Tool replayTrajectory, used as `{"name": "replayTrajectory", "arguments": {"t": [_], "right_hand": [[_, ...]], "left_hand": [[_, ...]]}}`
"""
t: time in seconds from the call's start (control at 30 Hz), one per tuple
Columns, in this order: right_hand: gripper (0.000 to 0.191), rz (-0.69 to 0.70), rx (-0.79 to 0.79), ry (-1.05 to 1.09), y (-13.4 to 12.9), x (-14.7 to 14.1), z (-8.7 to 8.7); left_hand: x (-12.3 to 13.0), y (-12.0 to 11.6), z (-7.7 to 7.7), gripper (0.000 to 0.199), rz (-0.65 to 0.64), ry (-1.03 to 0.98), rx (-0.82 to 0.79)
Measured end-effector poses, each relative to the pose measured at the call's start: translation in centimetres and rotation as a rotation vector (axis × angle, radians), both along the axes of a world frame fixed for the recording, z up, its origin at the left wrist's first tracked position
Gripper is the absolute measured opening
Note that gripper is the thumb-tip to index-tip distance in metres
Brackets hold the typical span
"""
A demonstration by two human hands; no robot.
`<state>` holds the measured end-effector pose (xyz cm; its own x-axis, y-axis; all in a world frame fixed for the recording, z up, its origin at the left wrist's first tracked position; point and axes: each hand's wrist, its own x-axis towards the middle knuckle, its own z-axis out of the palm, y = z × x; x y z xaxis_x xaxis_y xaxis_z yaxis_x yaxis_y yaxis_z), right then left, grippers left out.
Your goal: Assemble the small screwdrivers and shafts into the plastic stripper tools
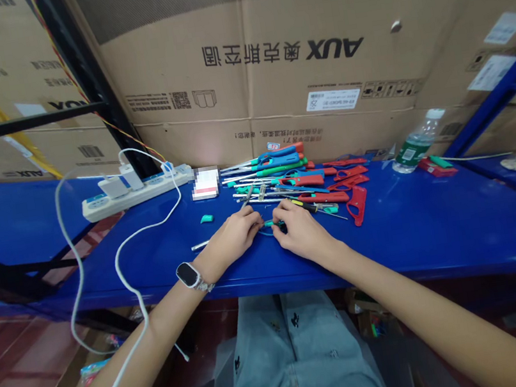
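Together, the two hands meet over the blue tabletop point(418, 228), fingertips nearly touching. The right hand point(299, 226) pinches a small teal-and-blue lighter part point(269, 223), which sits in the narrow gap between both sets of fingers. The left hand point(243, 229) has its fingers drawn in narrow at the part's left side; whether they grip it, I cannot tell. Just beyond the fingertips lies a spread of long-nosed lighters point(304, 180) with red, blue and green handles. A screwdriver point(307, 206) with a yellow-and-black handle lies just beside the right fingers, and a loose red lighter handle point(358, 205) rests farther to their right. Left of the left fingers are a green plastic piece point(206, 218) and, nearer the wrist, a metal tube point(200, 245). Well apart from the fingers stand a white power strip point(146, 192), far left, and a green-labelled bottle point(414, 149), far right.
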<state>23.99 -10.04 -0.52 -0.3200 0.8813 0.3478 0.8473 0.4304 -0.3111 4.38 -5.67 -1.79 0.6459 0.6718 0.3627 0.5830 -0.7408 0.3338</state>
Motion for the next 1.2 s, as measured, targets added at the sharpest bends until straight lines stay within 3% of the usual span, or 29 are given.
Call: {"name": "replayTrajectory", "arguments": {"t": [0.2,0.4,0.83,0.97,1.2], "right_hand": [[0.024,0.001,0.012,-0.194,-1.2,-0.2,0.6],[0.029,0.008,0.029,-0.182,-1.6,0.4,0.2],[0.033,0.004,-0.003,-0.277,-1.8,0.2,1.1],[0.03,0.025,0.014,-0.192,-1.6,0.6,0.6],[0.032,0.184,-0.029,0.228,-0.2,3.5,0.0]], "left_hand": [[-0.2,0.0,0.0,0.019,-0.029,0.02,0.012],[-1.0,-0.5,0.6,0.027,-0.039,0.017,0.036],[-1.6,-3.0,1.1,0.034,-0.014,0.352,0.228],[-1.4,-3.9,0.8,0.042,0.054,0.411,0.286],[-1.6,-3.8,0.7,0.044,0.067,0.411,0.31]]}}
